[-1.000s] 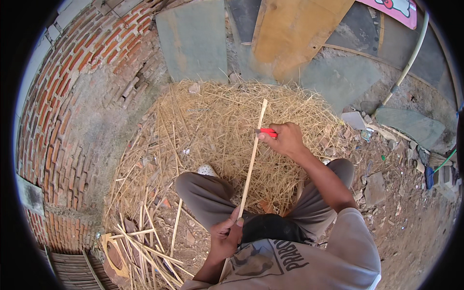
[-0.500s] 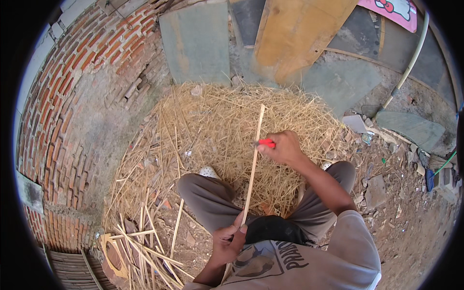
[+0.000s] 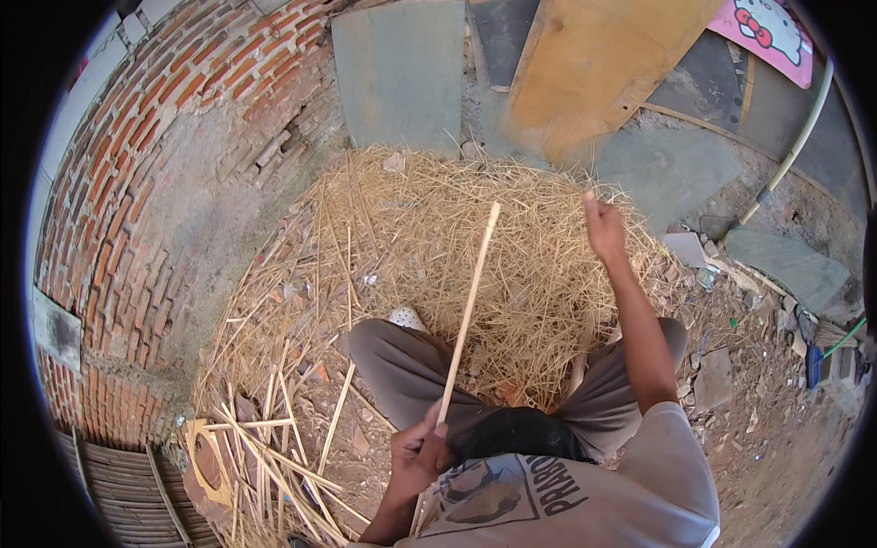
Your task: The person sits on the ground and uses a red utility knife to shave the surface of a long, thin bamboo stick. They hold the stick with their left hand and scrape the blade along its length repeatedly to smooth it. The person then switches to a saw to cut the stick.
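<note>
My left hand [image 3: 418, 454] is closed around the lower end of a long, pale bamboo strip [image 3: 470, 310]. The strip leans up and away from my lap, over the pile of shavings, and its far tip looks slightly frayed. My right hand [image 3: 605, 228] is lifted out to the right of the strip, apart from it, above the far right part of the pile. Its fingers are curled closed. The red-handled tool seen in it earlier is not visible now; what the hand holds is hidden.
Thin straw-like shavings [image 3: 530, 265] heap in front of my crossed legs [image 3: 406, 365]. Several cut bamboo strips [image 3: 274, 457] lie at my left. A brick wall [image 3: 119, 237] rises on the left, and boards [image 3: 397, 78] lean at the back. Rubble [image 3: 717, 379] covers the right side.
My right hand has swung away from the strip, to the right and farther out; the red tool no longer shows. My left hand keeps the strip and has moved slightly left.
</note>
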Demonstrator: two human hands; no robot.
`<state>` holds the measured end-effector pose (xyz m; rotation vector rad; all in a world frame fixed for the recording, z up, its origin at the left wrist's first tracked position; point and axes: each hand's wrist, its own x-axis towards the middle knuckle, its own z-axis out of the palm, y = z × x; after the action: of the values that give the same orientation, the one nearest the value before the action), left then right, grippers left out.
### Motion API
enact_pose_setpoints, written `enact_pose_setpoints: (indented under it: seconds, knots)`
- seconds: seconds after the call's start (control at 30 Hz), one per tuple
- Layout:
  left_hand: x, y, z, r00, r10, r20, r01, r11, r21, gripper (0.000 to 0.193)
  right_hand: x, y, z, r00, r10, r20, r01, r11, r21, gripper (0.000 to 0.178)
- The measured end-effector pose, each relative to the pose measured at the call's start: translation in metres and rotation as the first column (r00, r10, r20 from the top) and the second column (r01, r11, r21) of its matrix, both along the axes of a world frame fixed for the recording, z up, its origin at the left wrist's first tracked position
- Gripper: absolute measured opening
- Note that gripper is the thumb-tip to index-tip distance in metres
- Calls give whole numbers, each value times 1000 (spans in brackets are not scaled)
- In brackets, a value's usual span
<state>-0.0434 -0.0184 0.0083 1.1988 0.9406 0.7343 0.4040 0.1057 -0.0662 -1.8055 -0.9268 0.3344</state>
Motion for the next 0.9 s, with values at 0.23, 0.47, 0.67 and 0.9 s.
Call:
enact_pose_setpoints:
  seconds: [0.23,0.47,0.67,0.9]
  knots:
    - [52,42,-12,988,-152,-21,149,984,-93,40,-144,-12,20,588,600,-543,-544,790,284,40]
    - [37,23,-25,954,-290,-78,263,932,-248,36,-91,-4,18,491,415,-766,-223,910,350,30]
    - [16,11,-37,948,-316,-45,290,910,-295,31,-70,2,13,476,353,-805,-85,930,358,33]
    - [46,44,-30,989,-79,127,106,969,-224,30,-98,-2,-24,884,463,-63,-458,885,85,59]
